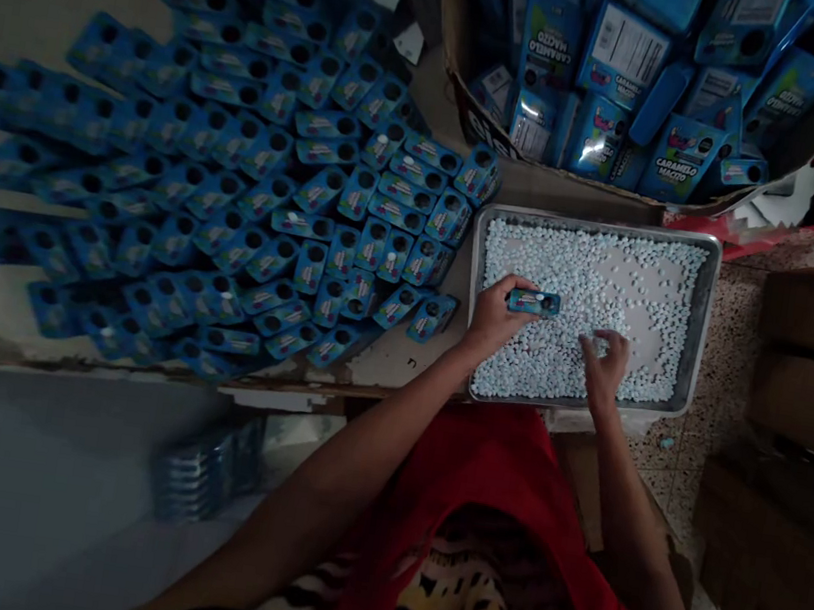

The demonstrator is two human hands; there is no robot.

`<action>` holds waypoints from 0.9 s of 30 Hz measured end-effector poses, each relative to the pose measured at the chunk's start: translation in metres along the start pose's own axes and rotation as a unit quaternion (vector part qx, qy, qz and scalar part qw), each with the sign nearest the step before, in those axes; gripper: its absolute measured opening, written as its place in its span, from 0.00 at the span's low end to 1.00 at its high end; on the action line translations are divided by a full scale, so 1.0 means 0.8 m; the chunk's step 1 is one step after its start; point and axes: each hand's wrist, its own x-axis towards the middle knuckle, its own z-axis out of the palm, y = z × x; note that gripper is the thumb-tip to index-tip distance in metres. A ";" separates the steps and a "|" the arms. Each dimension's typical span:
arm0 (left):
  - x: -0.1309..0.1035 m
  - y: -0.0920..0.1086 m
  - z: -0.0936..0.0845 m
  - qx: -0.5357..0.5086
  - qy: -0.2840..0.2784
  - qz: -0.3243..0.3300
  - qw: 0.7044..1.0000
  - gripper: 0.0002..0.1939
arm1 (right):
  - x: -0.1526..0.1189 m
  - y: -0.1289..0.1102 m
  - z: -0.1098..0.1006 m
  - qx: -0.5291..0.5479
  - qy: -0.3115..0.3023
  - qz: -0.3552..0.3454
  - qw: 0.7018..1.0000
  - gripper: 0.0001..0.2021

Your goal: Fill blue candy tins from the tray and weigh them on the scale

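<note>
My left hand is closed around a small blue printed box with a dark round opening at one end, held over the left part of a metal tray. Small pale blue and white candies cover much of the tray's bottom. Over the tray's middle, just right of the box, is my right hand. Its thumb and fingers curl toward each other, and anything between the tips is too small to make out.
Many similar blue boxes stand in close rows across the table on the left. Behind the tray, a cardboard box is filled with blue packages. Brown cartons are stacked at the right, above a speckled floor.
</note>
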 end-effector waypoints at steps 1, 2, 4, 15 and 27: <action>-0.002 -0.003 -0.004 -0.013 -0.006 -0.006 1.000 0.22 | -0.004 0.009 -0.002 -0.062 -0.034 -0.028 0.997 0.24; -0.004 -0.006 -0.008 -0.024 -0.011 -0.012 1.000 0.22 | -0.007 0.014 0.000 -0.143 -0.070 -0.061 0.985 0.25; -0.009 -0.012 -0.017 -0.046 -0.025 -0.022 0.998 0.22 | -0.007 0.016 0.012 -0.285 -0.123 -0.115 0.944 0.30; -0.024 -0.010 -0.038 0.005 -0.053 -0.018 0.998 0.22 | 0.047 -0.043 0.035 -0.126 -0.214 -0.076 0.966 0.12; -0.032 0.005 -0.013 0.098 -0.032 0.019 0.995 0.20 | 0.009 -0.124 0.012 -0.058 -0.294 -0.183 0.936 0.28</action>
